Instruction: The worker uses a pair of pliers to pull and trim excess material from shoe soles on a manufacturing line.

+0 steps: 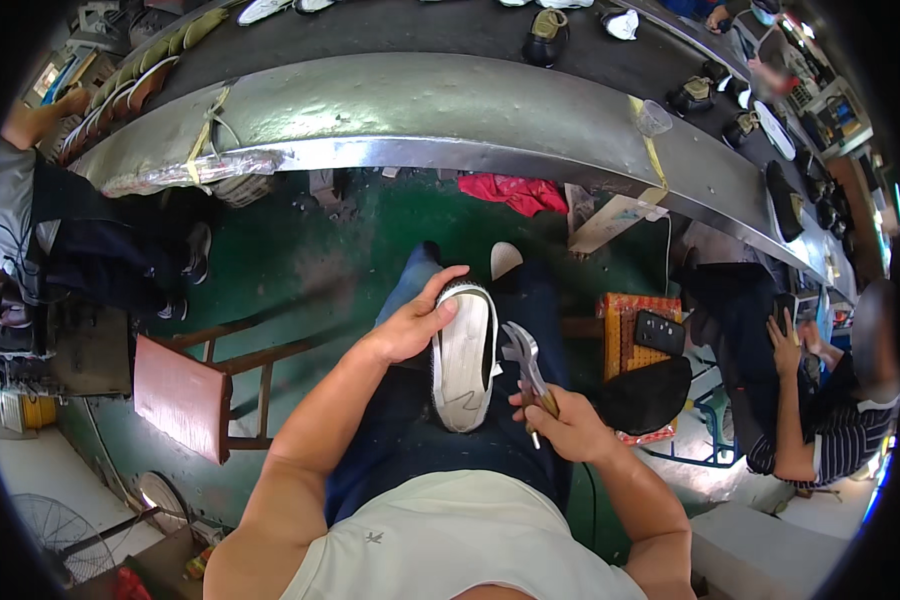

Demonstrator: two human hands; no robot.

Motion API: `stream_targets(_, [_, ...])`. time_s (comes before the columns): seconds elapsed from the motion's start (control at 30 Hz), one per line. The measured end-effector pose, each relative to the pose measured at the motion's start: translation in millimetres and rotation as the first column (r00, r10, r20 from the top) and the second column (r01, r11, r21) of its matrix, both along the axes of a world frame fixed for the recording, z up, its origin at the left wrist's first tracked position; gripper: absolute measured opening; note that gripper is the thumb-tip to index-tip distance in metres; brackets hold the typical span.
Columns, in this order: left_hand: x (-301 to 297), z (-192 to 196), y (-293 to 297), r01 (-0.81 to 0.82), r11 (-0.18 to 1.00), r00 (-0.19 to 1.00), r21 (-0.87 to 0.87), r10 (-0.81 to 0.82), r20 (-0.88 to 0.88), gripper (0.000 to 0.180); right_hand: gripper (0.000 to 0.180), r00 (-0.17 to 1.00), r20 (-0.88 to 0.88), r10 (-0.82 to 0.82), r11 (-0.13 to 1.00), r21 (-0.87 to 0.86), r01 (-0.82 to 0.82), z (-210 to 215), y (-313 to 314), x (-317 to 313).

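A shoe [462,375] lies over my lap with its white underside facing up and a dark rim around it. A dark squiggle marks its near end. My left hand [417,318] is closed around its far end, the thumb pressing on the white surface. To the right of the shoe, my right hand [562,425] grips a pair of metal pincers [526,358] by the handles. Their head points away from me, close to the shoe's right edge and apart from it. My fingers hide part of the handles.
Ahead runs a metal-edged bench [370,100] with several shoes [547,38] on its dark top. A wooden stool [182,398] stands at left. At right, a phone [659,333] rests on an orange seat [625,335]. People work on both sides; one at right [835,400] sits close.
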State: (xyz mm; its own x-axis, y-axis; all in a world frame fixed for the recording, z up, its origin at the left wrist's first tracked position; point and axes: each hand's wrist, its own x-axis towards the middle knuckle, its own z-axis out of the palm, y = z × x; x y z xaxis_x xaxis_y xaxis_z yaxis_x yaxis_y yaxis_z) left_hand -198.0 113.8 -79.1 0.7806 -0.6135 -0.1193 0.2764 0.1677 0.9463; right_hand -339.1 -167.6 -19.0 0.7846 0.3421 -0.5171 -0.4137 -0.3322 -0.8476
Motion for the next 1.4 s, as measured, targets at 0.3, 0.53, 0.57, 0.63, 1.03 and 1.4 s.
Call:
stream_targets(0.3, [-13, 2, -7, -0.075, 0.986, 0.950, 0.150, 0.025, 0.312, 0.058, 0.031, 0.973, -0.230, -0.025, 0.961, 0.262, 0.087, 26, 28, 40])
stream_targets(0.53, [-11, -10, -6, -0.185, 0.962, 0.904, 0.201, 0.086, 0.418, 0.047, 0.026, 0.971, -0.233, 0.048, 0.998, 0.059, -0.035, 15, 22, 62])
stream_targets(0.57, [-10, -15, -6, -0.213, 0.963, 0.900, 0.166, 0.127, 0.416, 0.045, 0.025, 0.992, -0.051, 0.116, 0.989, -0.084, -0.120, 5, 22, 62])
stream_targets(0.63, [-7, -26, -7, -0.221, 0.967, 0.900, 0.128, 0.151, 0.409, 0.045, 0.025, 0.977, 0.141, 0.159, 0.966, -0.227, -0.124, -21, 26, 60])
stream_targets(1.03, [0, -15, -16, -0.187, 0.969, 0.979, 0.164, 0.170, 0.114, 0.044, 0.028, 0.837, 0.404, 0.369, 0.774, -0.632, -0.037, -7, 23, 45])
stream_targets(1.4, [-12, -11, -24, -0.264, 0.909, 0.947, 0.323, 0.179, 0.268, 0.049, 0.042, 0.960, 0.227, 0.166, 0.912, -0.404, -0.062, -7, 26, 81])
